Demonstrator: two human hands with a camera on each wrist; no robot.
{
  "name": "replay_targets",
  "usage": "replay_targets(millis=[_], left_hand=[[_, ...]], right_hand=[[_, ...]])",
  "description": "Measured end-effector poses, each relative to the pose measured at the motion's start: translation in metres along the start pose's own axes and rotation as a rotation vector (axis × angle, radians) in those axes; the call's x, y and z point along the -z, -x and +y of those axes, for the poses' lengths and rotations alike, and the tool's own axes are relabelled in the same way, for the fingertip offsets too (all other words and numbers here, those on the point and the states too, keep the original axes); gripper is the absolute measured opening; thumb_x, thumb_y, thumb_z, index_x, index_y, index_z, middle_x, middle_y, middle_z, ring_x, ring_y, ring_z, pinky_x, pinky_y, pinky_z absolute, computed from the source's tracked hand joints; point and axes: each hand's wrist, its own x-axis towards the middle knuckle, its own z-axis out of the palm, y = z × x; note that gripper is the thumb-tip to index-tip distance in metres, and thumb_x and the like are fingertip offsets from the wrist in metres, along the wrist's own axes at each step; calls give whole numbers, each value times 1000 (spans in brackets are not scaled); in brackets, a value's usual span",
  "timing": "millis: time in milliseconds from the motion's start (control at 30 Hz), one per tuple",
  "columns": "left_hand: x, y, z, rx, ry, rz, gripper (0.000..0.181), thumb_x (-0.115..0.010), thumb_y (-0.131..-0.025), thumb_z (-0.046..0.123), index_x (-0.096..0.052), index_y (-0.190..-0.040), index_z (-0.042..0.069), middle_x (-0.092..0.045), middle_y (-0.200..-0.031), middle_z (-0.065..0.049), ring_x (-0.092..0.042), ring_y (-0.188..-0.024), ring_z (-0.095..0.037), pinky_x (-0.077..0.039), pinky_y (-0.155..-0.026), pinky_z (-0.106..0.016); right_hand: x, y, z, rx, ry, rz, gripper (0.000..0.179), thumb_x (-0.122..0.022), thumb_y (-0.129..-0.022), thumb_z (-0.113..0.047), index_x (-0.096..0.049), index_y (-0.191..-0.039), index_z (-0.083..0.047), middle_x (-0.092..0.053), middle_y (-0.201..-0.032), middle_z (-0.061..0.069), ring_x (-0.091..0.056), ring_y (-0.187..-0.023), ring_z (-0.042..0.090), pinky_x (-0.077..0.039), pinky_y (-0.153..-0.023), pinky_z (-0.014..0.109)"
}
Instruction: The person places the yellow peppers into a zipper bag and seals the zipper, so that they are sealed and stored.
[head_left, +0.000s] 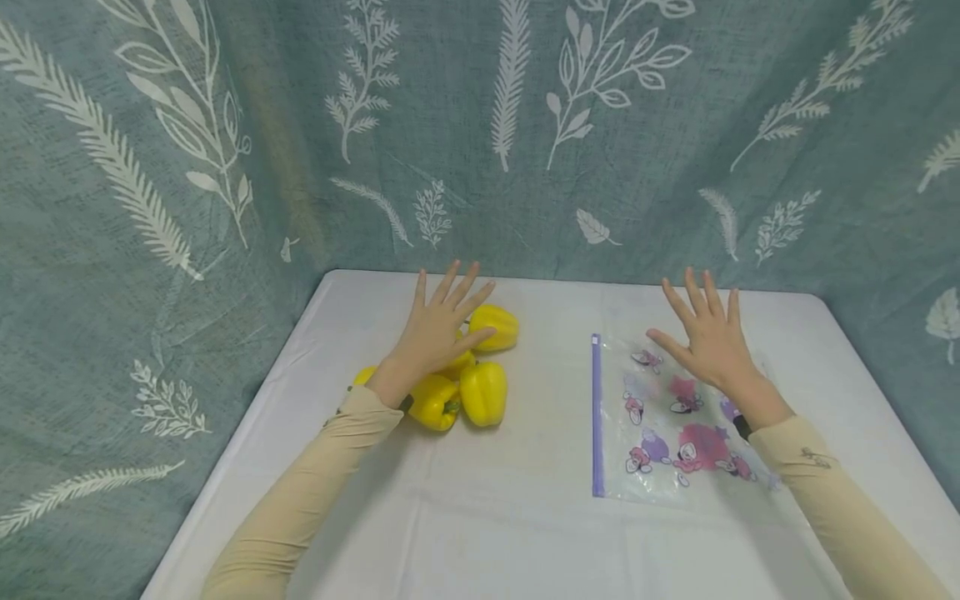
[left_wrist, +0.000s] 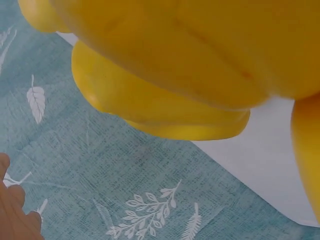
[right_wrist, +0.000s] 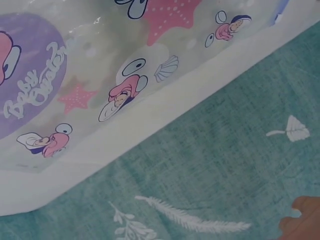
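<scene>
Fingers spread wide, my left hand (head_left: 435, 332) is over a group of yellow bell peppers (head_left: 483, 393) on the left of the table, holding none of them. The hand and sleeve partly hide some peppers. In the left wrist view a yellow bell pepper (left_wrist: 160, 100) appears very close up. My right hand (head_left: 711, 348), also with spread fingers, is above a clear plastic zip bag (head_left: 660, 479) with a purple slider edge and pink and purple cartoon prints. It grips nothing. The right wrist view shows the printed bag (right_wrist: 100, 60) lying flat.
A white cloth covers the table (head_left: 525, 525). Behind it and along the sides hangs a teal curtain (head_left: 465, 208) with white leaf patterns.
</scene>
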Motion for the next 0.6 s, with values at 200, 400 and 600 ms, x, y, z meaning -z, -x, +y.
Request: replay_targets(millis=[200,400,600], left_hand=[[-2,1,1,4,-1,-10,67,-40,-93,56,-17,-149,27,0,-157,-2,8,-143,-24,14,-110,-57],[-5,2,4,2,-6,-3,67,-39,-93,56,-15,-149,29,0,-157,-2,7,-143,-24,11,-110,-58],[-4,3,13,3,45,-18,67,-40,-93,56,-15,-149,29,3,-157,1,5,-143,-24,7,-111,-60]], right_hand=[[-1,-1,-1,13,-5,-2,78,-43,-89,-61,-10,-150,-24,-2,-155,17,13,-141,30,11,-107,64],[0,-1,-2,16,-3,-18,79,-44,-89,-60,-8,-150,-26,-1,-155,16,9,-142,34,12,-107,64],[1,-1,-4,12,-17,-42,79,-46,-89,-58,-8,-150,-25,0,-155,16,10,-141,33,10,-106,66]])
